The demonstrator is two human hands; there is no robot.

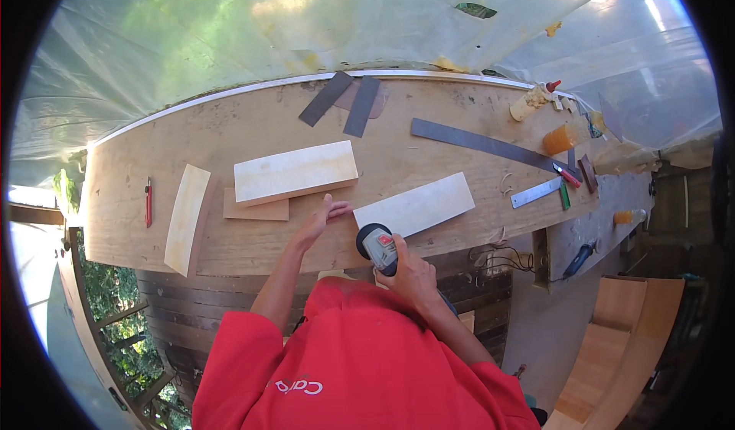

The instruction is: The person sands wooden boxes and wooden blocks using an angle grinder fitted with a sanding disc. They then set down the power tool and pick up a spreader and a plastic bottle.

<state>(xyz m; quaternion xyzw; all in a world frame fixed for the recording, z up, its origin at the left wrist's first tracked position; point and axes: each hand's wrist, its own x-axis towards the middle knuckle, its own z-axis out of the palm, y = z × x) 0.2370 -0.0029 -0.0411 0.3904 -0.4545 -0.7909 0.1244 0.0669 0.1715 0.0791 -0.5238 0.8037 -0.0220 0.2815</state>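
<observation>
My right hand [411,275] is wrapped round a grey and black power sander [378,248]. The sander's round head is at the lower left end of a pale wooden board [419,204] on the workbench. My left hand [320,222] has its fingers apart and holds nothing; it is just left of that board and below a thick pale block [296,171]. The block rests partly over a smaller brown piece [256,206]. Farther left lies a curved pale piece [187,219].
Dark strips [361,107] and a long dark strip [482,144] lie toward the workbench's [115,170] back. A red cutter [148,202] is at left. Bottles [565,137], a metal ruler [536,192] and a green marker [565,196] are at right. Plastic sheeting hangs behind.
</observation>
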